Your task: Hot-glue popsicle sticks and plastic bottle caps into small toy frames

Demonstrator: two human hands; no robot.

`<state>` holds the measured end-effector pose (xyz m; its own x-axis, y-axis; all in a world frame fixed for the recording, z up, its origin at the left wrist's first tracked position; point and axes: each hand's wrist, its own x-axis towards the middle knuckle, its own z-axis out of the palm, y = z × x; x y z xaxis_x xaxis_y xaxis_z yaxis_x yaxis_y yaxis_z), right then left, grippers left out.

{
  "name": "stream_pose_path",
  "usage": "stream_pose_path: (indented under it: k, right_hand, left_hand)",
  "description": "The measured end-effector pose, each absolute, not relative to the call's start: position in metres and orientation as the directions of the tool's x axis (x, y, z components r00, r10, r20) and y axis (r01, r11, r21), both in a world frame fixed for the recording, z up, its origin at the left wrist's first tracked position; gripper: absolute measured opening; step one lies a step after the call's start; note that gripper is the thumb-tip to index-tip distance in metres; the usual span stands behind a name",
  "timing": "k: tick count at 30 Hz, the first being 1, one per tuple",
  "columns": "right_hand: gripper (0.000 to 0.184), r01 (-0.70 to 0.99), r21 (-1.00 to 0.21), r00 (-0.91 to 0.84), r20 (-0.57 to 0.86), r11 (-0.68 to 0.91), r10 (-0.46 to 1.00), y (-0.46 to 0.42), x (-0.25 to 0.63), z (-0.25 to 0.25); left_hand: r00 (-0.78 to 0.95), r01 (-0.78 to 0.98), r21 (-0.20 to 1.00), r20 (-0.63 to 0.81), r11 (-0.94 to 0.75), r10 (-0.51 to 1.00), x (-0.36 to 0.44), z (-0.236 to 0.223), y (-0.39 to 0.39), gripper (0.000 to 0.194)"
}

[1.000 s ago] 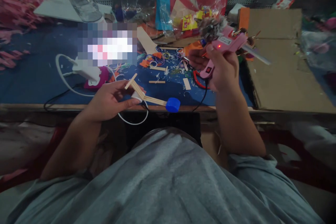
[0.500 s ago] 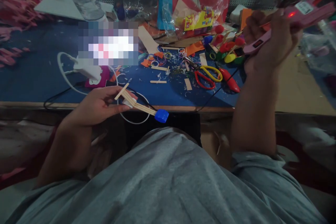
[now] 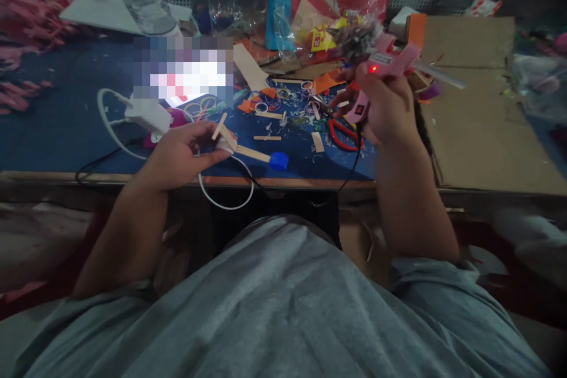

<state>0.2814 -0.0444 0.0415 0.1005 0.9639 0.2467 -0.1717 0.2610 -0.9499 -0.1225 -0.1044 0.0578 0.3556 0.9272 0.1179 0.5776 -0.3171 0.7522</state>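
Note:
My left hand (image 3: 188,150) pinches a small craft-stick model (image 3: 252,153) by a white piece at its bend. A short crossbar tops one end of the model, and a blue bottle cap (image 3: 279,161) is fixed to the other. Raised over the right part of the table, my right hand (image 3: 390,106) is wrapped round the handle of a pink hot glue gun (image 3: 385,65). Its red light glows, and a clear glue stick (image 3: 440,75) juts from the back. Grey, wispy material covers the view of the nozzle. The two hands are well apart.
Red-handled scissors (image 3: 343,134) lie below the glue gun, partly covered by my right hand. Loose sticks, rubber bands and scraps litter the blue tabletop (image 3: 287,162). A white plug (image 3: 148,115) with cables sits left, a bottle (image 3: 146,3) behind it, and flat cardboard (image 3: 478,124) right.
My right hand swung the glue gun out to the far right and then back towards the middle. My left hand dipped with the stick model, then rose again slightly.

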Motion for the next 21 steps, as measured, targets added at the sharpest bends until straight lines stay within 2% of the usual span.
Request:
stream_pose_path:
  k: [5,8,11,15,21]
  right_hand:
    - [0.056,-0.107,-0.989,-0.045,0.112,0.106,0.993,-0.057,0.27,0.032]
    - [0.056,-0.064,-0.997,-0.077,0.057,0.052,0.995,-0.07,0.269,0.027]
    - [0.05,-0.045,-0.997,-0.072,0.07,0.067,0.995,-0.081,0.268,0.023]
    - [0.041,-0.051,-0.995,-0.012,0.083,0.082,0.996,-0.09,0.267,0.018]
    - [0.05,-0.033,-0.996,-0.043,0.084,0.083,0.996,-0.096,0.262,0.013]
  left_hand:
    - [0.275,0.567,0.772,0.152,-0.287,0.949,-0.109,0.035,-0.072,0.057]
    - [0.321,0.556,0.774,0.139,-0.305,0.937,-0.101,0.027,-0.067,0.052]
    - [0.386,0.546,0.766,0.13,-0.34,0.913,-0.093,0.027,-0.071,0.047]
    - [0.426,0.6,0.695,0.142,-0.396,0.894,-0.085,0.028,-0.078,0.04]
    - [0.417,0.666,0.624,0.143,-0.408,0.898,-0.08,0.028,-0.084,0.039]
